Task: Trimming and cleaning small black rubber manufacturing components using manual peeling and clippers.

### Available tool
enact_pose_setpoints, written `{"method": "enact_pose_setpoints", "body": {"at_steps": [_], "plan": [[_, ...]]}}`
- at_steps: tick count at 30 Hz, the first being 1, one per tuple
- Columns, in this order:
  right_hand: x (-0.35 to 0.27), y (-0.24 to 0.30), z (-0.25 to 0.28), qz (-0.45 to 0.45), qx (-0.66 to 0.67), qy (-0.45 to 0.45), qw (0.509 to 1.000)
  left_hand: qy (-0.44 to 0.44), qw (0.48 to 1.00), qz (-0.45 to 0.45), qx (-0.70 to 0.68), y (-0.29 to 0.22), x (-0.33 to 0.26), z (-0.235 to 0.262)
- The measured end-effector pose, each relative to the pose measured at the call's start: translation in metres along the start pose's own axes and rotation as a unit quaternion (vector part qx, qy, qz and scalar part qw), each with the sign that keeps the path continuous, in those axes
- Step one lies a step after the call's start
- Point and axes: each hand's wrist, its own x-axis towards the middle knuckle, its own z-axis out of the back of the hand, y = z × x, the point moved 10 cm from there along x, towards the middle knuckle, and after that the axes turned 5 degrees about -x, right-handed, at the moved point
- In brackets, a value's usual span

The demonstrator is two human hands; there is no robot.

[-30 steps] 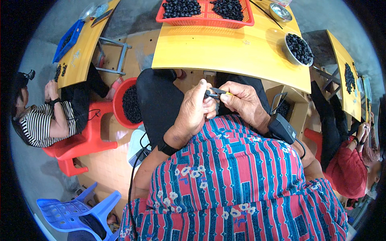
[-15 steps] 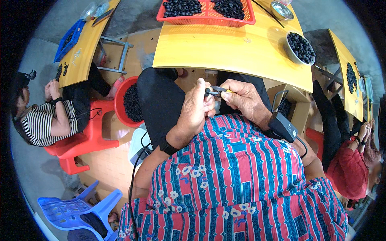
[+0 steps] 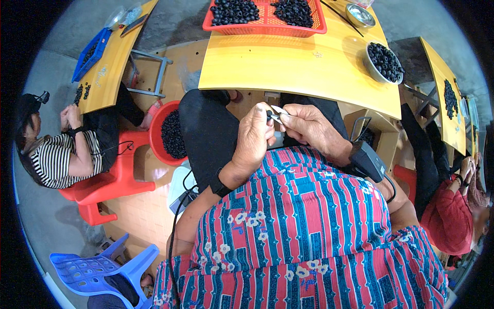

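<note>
In front of my belly, between the table edge and my lap, both hands meet. My left hand is closed, pinching a small black rubber-like piece between thumb and fingers. My right hand is closed round a small pair of pliers; only its bright metal jaws show clearly. The jaws reach across to the black piece, at or against it. Fingers cover the handles and most of the piece, so I cannot tell whether the jaws grip it.
Ahead is a yellow table bearing a red basket of black pieces and a metal bowl of black rings. A red tub stands left on the floor, near a blue chair. People sit working on both sides.
The pliers have turned in my right hand, and their yellow handle no longer shows. Both hands stay close together at nearly the same place.
</note>
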Motion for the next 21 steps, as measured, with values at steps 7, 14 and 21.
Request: {"method": "enact_pose_setpoints", "body": {"at_steps": [7,14,21], "plan": [[0.003,-0.001,0.001,0.027,-0.013,0.003,1.0,0.028,0.996,0.066,-0.056,0.007,-0.003,-0.007],[0.003,0.014,0.01,0.145,-0.151,-0.009,0.978,0.082,0.979,0.135,-0.13,0.015,-0.008,-0.018],[0.0,0.03,0.013,0.184,-0.264,0.006,0.947,0.109,0.97,0.159,-0.145,0.019,-0.013,-0.023]]}}
